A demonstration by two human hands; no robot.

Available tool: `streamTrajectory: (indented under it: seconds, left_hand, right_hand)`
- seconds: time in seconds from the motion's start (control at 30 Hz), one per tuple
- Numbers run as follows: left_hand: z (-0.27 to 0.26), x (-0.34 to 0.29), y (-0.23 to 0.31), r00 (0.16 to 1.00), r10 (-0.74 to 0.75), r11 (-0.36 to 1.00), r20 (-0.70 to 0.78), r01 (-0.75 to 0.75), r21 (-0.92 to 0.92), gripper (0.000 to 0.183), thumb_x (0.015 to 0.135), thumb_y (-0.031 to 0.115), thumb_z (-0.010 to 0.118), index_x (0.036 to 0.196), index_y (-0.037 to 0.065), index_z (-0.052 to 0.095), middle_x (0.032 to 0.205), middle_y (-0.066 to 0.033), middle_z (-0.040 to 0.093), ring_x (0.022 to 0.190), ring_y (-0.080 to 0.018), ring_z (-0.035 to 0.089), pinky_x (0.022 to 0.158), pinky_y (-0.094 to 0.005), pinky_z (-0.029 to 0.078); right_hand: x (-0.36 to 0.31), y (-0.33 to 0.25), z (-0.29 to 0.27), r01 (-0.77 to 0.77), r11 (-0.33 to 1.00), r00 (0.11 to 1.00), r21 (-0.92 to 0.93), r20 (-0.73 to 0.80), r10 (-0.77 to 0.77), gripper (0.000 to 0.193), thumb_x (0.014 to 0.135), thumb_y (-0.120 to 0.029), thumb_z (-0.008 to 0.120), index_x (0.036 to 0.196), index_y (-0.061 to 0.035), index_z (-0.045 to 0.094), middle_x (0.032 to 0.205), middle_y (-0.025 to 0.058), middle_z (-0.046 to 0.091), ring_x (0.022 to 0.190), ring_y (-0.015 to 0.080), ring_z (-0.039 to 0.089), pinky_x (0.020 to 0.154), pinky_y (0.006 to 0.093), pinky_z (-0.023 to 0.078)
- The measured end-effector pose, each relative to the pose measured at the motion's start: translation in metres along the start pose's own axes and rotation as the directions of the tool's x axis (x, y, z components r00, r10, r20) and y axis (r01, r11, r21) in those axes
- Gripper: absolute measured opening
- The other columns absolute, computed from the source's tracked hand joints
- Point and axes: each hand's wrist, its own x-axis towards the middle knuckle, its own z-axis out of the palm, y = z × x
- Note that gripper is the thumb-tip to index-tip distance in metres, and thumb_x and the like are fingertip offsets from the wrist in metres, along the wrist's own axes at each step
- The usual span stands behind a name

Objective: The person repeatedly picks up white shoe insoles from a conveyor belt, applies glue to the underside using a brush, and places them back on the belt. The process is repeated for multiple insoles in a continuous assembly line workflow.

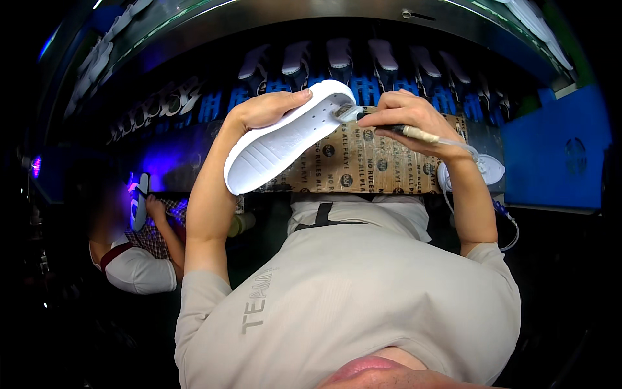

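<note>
We hold a white sole (285,139) up in front of our chest, tilted, its heel end low toward our left and its toe end high near the middle of the view. Our left hand (262,110) is clamped on its upper edge, thumb lying along the rim and fingers wrapped behind it. Our right hand (408,120) is closed around a thin brush (389,128) with a pale handle, and the brush tip touches the toe end of the sole. A clear tube (463,148) runs from the handle back over our right wrist to a round white cup (489,170) just beside the forearm.

Under both hands lies a brown cardboard sheet (369,165), flat and rectangular, printed all over with rows of dark round marks and short lines of lettering. Beyond it a row of white soles (340,55) stands on blue holders (366,87) along a dark conveyor, curving away to our left. At our right sits a plain blue box (557,155) with a faint round emblem on its face.

Low at our left, another person (139,256) in a white top holds a white sole of their own under violet light.
</note>
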Motion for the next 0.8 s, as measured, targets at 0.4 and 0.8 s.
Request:
streamTrajectory:
  seconds: [0.4, 0.8]
  left_hand:
    - [0.017, 0.029, -0.116, 0.925, 0.378, -0.001, -0.03, -0.033, -0.999, 0.067, 0.11, 0.049, 0.023, 0.15, -0.001, 0.044, 0.128, -0.0332, 0.062, 0.107, -0.0415, 0.07, 0.086, -0.0487, 0.061]
    - [0.119, -0.038, -0.2, 0.903, 0.268, -0.341, -0.337, -0.239, -0.909, 0.079, 0.099, 0.061, 0.045, 0.157, 0.007, 0.034, 0.134, -0.0352, 0.05, 0.103, -0.0418, 0.062, 0.064, -0.0412, 0.06]
  right_hand:
    - [-0.031, 0.032, 0.04, -0.274, 0.807, 0.898, 0.524, -0.159, 0.409, 0.028, 0.091, -0.021, 0.075, 0.114, -0.0063, 0.077, 0.101, 0.0078, 0.075, 0.09, 0.0175, 0.067, 0.079, 0.0301, 0.053]
    - [-0.099, 0.1, 0.158, -0.383, 0.418, 0.652, 0.824, -0.08, 0.754, 0.029, 0.097, -0.018, 0.071, 0.122, -0.0029, 0.072, 0.111, 0.0031, 0.069, 0.096, 0.0138, 0.06, 0.088, 0.0265, 0.048]
